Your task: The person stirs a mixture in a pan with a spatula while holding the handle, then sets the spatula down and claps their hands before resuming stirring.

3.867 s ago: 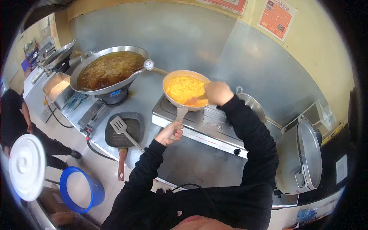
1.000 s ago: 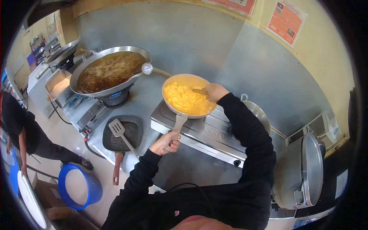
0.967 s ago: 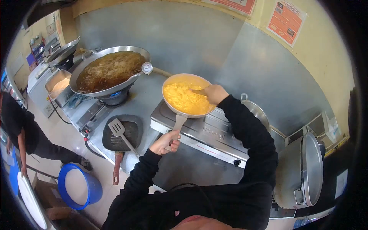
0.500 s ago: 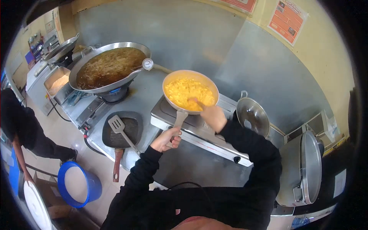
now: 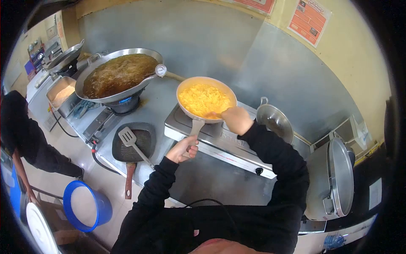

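My left hand point(image 5: 183, 150) is wrapped round the beige handle point(image 5: 196, 128) of a frying pan. The pan point(image 5: 231, 98) sits over the gas stove point(image 5: 211, 136), and yellow scrambled egg point(image 5: 203, 99) covers its base. At the pan's right front edge, my right hand point(image 5: 237, 120) is closed on a brownish utensil point(image 5: 215, 114). The utensil's tip rests in the egg, and its handle is mostly hidden by the fingers.
Left of the stove stand a wok point(image 5: 156, 55) of bubbling brown oil and a grill pan point(image 5: 148, 131) holding a slotted spatula point(image 5: 130, 139). An empty wok point(image 5: 275, 121) and large pot point(image 5: 321, 182) are right. A co-worker point(image 5: 31, 135) stands far left, near a blue bucket point(image 5: 104, 206).
My right hand and the utensil have moved towards the pan's front right edge. The egg is spread differently, and the whole view has shifted slightly.
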The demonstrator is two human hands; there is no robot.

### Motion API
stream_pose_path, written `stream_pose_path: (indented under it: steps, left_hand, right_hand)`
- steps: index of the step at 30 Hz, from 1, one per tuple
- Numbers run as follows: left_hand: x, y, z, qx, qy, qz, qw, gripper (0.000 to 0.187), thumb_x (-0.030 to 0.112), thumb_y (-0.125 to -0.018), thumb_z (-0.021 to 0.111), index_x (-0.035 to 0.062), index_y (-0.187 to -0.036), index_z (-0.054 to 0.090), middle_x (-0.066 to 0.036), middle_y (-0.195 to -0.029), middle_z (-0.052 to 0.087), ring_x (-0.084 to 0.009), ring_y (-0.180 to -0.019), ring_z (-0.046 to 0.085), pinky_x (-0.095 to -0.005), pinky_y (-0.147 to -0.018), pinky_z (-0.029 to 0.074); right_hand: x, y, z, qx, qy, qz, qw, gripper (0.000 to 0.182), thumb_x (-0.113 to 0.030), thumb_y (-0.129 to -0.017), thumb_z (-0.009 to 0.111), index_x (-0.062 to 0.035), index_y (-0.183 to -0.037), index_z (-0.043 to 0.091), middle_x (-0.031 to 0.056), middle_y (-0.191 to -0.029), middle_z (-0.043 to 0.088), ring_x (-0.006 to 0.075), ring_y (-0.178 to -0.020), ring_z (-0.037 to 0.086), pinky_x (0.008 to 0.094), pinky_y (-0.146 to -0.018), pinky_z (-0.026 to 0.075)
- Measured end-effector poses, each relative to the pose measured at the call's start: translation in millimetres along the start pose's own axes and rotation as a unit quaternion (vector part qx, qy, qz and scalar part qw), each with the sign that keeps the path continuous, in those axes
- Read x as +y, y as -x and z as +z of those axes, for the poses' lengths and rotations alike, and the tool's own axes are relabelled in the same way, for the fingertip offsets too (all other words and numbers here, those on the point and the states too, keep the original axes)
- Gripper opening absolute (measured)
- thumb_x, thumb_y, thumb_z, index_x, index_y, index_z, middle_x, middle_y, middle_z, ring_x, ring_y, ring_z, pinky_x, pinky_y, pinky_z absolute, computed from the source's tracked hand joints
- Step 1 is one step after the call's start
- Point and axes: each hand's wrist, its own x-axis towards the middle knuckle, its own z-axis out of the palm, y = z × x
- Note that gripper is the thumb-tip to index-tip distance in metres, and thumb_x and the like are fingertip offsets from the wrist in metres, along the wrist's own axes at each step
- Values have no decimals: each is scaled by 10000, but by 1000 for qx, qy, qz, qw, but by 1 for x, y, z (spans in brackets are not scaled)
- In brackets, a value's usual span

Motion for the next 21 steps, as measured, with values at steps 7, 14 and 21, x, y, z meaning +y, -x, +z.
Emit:
stream_pose_path:
  steps: [7,14,21]
  left_hand:
    - [-3,-3,-2,-3,-8,19,1000,219,297,-855,452,103,-763,413,59,-542,333,-21,-406,296,-163,-345,248]
    - [0,-1,0,-11,0,14,1000,226,302,-847,474,99,-764,418,58,-549,334,-21,-415,293,-160,-358,232]
    - [-3,0,1,-11,4,13,1000,225,304,-853,462,107,-753,418,61,-551,327,-23,-417,285,-159,-360,228]
  right_hand:
    - [46,-54,32,-70,-6,117,991,158,-99,-693,539,-65,-826,617,145,-759,613,285,-719,604,378,-611,483]
    - [35,-24,-61,-85,8,81,993,153,-75,-580,566,-38,-725,598,157,-696,595,319,-676,587,405,-575,471]
    - [3,-25,-13,-48,-9,30,998,122,-118,-691,529,-37,-722,613,152,-737,606,299,-689,599,389,-608,473]
